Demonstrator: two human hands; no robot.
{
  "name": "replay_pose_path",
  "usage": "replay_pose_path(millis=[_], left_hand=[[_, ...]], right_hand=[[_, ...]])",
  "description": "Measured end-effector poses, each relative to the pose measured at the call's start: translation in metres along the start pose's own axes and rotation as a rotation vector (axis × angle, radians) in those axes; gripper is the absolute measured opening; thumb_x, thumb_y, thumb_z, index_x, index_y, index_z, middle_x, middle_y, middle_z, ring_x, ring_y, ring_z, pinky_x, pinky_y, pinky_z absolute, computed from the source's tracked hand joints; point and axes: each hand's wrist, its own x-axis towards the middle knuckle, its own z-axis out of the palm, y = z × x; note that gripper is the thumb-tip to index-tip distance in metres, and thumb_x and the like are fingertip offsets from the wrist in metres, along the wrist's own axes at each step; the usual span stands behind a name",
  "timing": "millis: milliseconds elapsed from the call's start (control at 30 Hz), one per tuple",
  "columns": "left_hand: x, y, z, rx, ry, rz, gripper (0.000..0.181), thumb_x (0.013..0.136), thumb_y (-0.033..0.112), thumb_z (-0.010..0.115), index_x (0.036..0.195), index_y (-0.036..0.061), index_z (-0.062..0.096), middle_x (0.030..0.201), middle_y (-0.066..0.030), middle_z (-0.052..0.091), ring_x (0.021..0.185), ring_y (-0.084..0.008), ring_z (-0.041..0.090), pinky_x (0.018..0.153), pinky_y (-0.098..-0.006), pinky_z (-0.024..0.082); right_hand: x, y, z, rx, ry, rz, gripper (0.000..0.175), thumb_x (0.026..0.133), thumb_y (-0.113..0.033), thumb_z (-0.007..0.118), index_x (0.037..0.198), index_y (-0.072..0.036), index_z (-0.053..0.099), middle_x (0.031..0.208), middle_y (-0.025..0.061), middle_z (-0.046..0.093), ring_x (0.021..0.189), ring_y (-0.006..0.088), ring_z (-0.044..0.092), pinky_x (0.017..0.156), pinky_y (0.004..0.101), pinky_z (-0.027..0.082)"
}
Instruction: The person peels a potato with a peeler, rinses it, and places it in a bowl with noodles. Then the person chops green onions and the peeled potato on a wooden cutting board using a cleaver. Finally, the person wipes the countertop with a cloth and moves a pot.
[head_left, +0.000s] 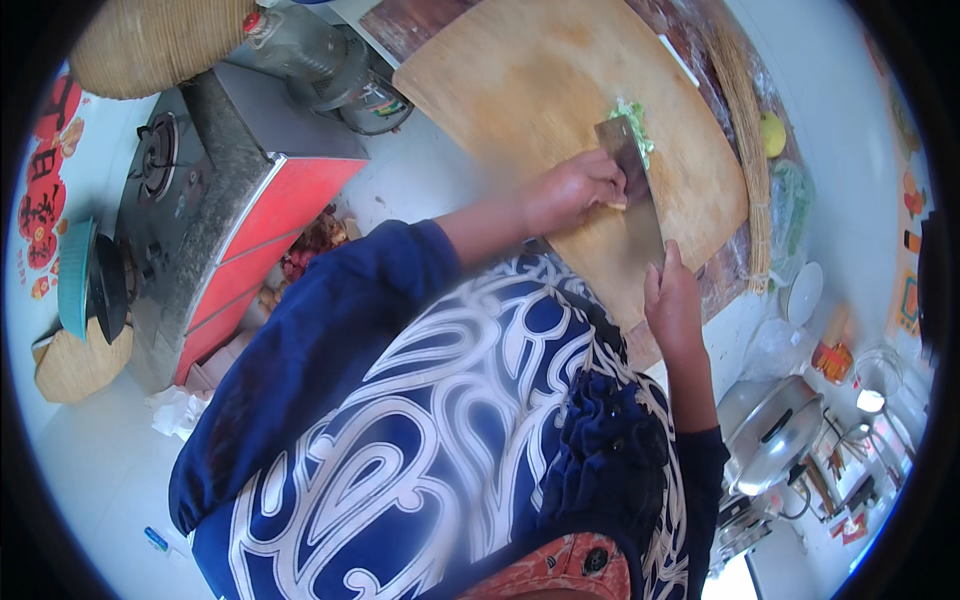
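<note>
My right hand (673, 296) grips the handle end of a broad metal cleaver (637, 187). Its blade stands on a large wooden cutting board (510, 82). Finely chopped pale green vegetable (634, 124) lies along the far side of the blade, near its tip. On the near side, my left hand (581, 187) rests over the board with its fingers curled close to the blade. A small pale piece of food (616, 205) shows under those fingers; most of it is hidden by the hand.
A straw whisk broom (742, 150), a yellow-green round fruit (772, 135) and a plastic-wrapped green bundle (790, 214) lie beyond the board. A gas stove (157, 157) and a large plastic bottle (296, 45) stand at left. A lidded metal pot (776, 431) sits at right.
</note>
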Motion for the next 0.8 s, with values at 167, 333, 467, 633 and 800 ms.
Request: replay_pose_path(millis=[167,333,467,633,800], left_hand=[[-0.005,-0.003,-0.002,0.08,-0.04,0.025,0.022,0.075,0.002,0.07,0.097,0.0027,0.071,0.101,-0.0088,0.066,0.095,-0.031,0.062,0.083,-0.041,0.05],[-0.006,-0.004,0.001,0.066,0.05,0.051,0.02,0.075,0.002,0.069,0.096,0.0017,0.07,0.103,-0.0111,0.066,0.097,-0.0321,0.062,0.084,-0.0407,0.05],[-0.003,-0.001,-0.002,-0.039,0.088,0.052,0.018,0.077,0.001,0.068,0.095,0.0006,0.069,0.102,-0.0125,0.066,0.098,-0.0335,0.062,0.085,-0.0409,0.051],[0.0,0.002,-0.005,-0.048,0.087,0.064,0.015,0.078,0.001,0.068,0.093,0.0003,0.068,0.102,-0.0126,0.066,0.098,-0.0339,0.062,0.085,-0.0407,0.052],[0.0,0.001,-0.002,-0.043,0.088,0.037,0.014,0.077,-0.001,0.07,0.091,0.0007,0.068,0.101,-0.011,0.066,0.099,-0.0323,0.062,0.086,-0.0397,0.052]], right_hand=[[0.001,-0.014,-0.005,0.04,-0.006,0.064,0.028,0.098,-0.01,0.055,0.123,0.002,0.05,0.086,0.0296,0.064,0.082,0.0492,0.063,0.068,0.0541,0.048],[-0.009,-0.015,-0.031,0.026,-0.026,-0.001,0.028,0.096,-0.007,0.055,0.122,0.003,0.05,0.087,0.0306,0.063,0.085,0.0503,0.062,0.07,0.0534,0.048],[-0.018,0.0,-0.046,-0.045,-0.04,-0.066,0.038,0.096,-0.006,0.057,0.13,0.008,0.047,0.076,0.0254,0.062,0.071,0.0429,0.062,0.065,0.0489,0.047],[-0.018,0.009,-0.052,-0.077,-0.064,-0.094,0.043,0.095,-0.006,0.058,0.134,0.01,0.047,0.067,0.0206,0.06,0.061,0.0375,0.062,0.062,0.0455,0.047],[-0.004,0.004,-0.038,0.012,-0.127,-0.001,0.045,0.095,-0.009,0.058,0.135,0.01,0.046,0.087,0.0318,0.063,0.083,0.0479,0.063,0.072,0.0528,0.048]])
